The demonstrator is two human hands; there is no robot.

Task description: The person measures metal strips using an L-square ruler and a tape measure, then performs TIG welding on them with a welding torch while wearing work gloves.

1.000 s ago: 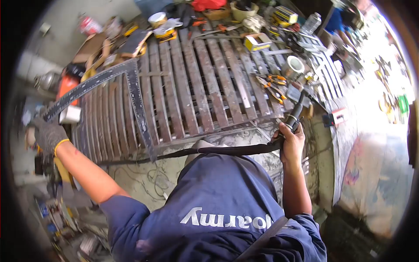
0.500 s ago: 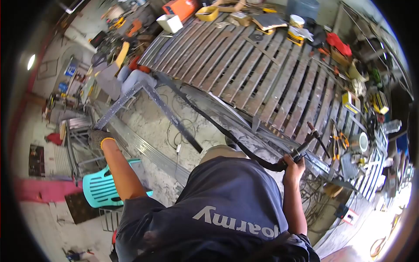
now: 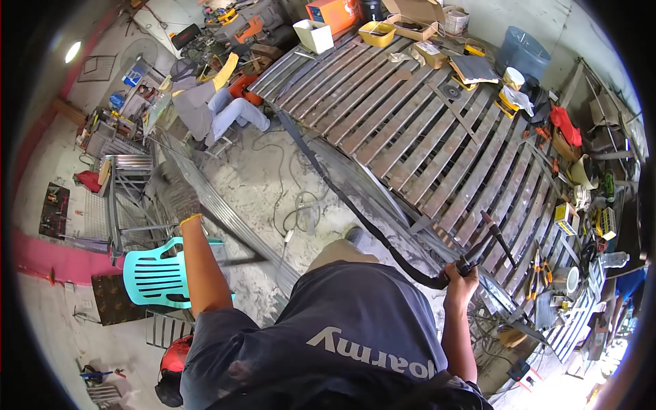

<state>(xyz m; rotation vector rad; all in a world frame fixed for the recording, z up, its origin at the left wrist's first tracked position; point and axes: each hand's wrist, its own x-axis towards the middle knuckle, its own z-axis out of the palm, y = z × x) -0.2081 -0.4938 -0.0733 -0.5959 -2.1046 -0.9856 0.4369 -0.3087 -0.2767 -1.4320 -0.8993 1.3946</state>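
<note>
My left hand (image 3: 176, 198), in a dark knit glove with a yellow cuff, is smeared by motion out to the left. It grips an L-shaped metal bar (image 3: 234, 234), now a dark streak running past my forearm above the turquoise plastic chair (image 3: 156, 275). My right hand (image 3: 462, 281), bare, is wrapped around the handle of a welding torch (image 3: 484, 249). The torch's nozzle points up over the edge of the slatted metal bench (image 3: 410, 147). From the handle a thick black cable (image 3: 342, 195) curves away along the bench's near side.
Another person (image 3: 215, 113) with a yellow sleeve sits low beyond the bench's left end. Long metal profiles (image 3: 225, 208) lie on the floor at left. Pliers (image 3: 540, 277) and small boxes crowd the bench's right end. A thin cord (image 3: 280, 184) loops across the floor.
The L-shaped bar has swung down and toward me with my left hand, and is now blurred. My right hand still holds the torch. The view has shifted, showing more of the seated person.
</note>
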